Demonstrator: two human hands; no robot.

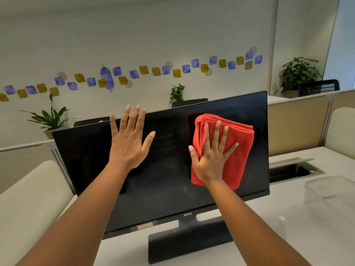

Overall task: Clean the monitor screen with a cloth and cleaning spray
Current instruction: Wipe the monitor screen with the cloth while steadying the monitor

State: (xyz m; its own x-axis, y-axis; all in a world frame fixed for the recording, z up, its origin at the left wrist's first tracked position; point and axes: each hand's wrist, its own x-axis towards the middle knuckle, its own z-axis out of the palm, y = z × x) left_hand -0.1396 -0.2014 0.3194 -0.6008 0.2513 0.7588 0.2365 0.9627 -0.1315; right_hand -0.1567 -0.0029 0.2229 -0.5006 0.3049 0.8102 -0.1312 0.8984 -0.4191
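Observation:
A black monitor (165, 175) stands on the white desk, its dark screen showing faint smears. My right hand (211, 154) lies flat with spread fingers on a folded red cloth (238, 150), pressing it against the right half of the screen. My left hand (130, 139) is open, fingers spread, held at the screen's upper left part with the fingertips reaching over the top edge. A small clear spray bottle (280, 227) with a white cap stands on the desk at the right, beside my right forearm.
A clear plastic box (332, 191) sits on the desk (307, 237) at the right, behind it an open cable hatch (295, 169). Beige partitions (297, 127) enclose the desk. Potted plants (299, 73) and chair backs stand beyond them.

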